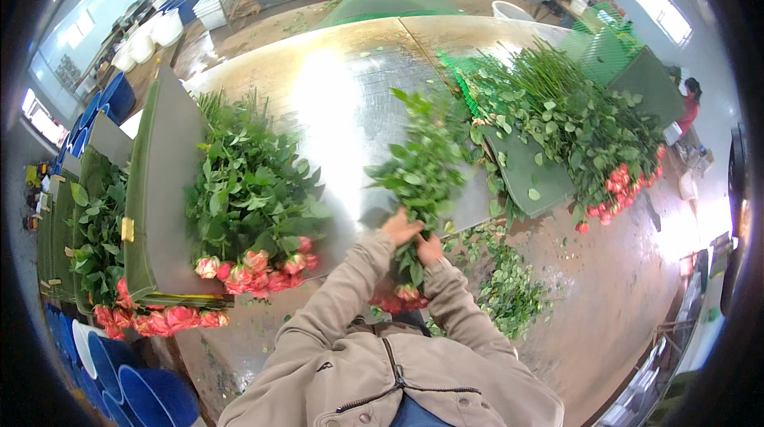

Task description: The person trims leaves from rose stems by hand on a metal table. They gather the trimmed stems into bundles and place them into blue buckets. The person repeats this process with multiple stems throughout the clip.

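Note:
My left hand (401,227) and my right hand (429,249) both grip a bunch of pink roses (421,179) by its leafy stems, close to the flower heads. The blooms hang toward my body, past the near edge of the metal table (382,78); the stem ends point away from me and look blurred. To the left, a pile of roses (250,188) lies on the table with its heads at the near edge. On the right, a larger heap of roses (561,98) rests on a green-covered board (528,173), heads toward the lower right.
Upright green-edged panels (170,188) stand at the left, with more roses (104,236) between them. Blue buckets (158,394) sit on the floor at lower left. Fallen leaves (513,292) litter the floor at right. Green netting (459,84) borders the right heap. Other people (691,104) are farther off.

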A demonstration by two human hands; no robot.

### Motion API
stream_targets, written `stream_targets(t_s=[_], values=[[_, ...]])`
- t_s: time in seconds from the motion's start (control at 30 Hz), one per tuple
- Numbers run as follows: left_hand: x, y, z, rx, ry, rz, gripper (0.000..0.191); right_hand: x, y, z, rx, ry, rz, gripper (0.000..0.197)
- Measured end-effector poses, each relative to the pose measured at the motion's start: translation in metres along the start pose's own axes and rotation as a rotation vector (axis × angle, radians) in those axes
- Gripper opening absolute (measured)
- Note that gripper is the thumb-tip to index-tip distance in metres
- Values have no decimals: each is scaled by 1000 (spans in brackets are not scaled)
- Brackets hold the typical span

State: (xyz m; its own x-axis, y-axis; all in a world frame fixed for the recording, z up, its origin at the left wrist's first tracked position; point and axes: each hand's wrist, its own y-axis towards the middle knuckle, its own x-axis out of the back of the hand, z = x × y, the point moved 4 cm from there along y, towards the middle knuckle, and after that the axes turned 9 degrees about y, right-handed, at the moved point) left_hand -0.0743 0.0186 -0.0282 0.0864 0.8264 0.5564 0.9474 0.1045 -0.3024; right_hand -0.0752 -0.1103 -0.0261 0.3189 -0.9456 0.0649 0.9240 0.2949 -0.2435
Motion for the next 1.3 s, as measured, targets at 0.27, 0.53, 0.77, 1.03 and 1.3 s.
stream_targets(t_s=[0.27,0.53,0.77,1.03,1.3], values=[[-62,-156,22,-218,-104,198,74,-7,-192,-64,-81,-115,-240,40],[-21,-325,7,-352,-28,319,95,-36,-304,-84,20,11,-298,47],[-26,-491,44,-377,-75,252,60,-107,-445,-119,613,-146,-201,45],[95,-654,92,-614,-283,-546,82,-245,-562,15,618,166,306,21],[305,-845,234,-513,-392,-818,72,-537,-650,123,970,-152,793,24]])
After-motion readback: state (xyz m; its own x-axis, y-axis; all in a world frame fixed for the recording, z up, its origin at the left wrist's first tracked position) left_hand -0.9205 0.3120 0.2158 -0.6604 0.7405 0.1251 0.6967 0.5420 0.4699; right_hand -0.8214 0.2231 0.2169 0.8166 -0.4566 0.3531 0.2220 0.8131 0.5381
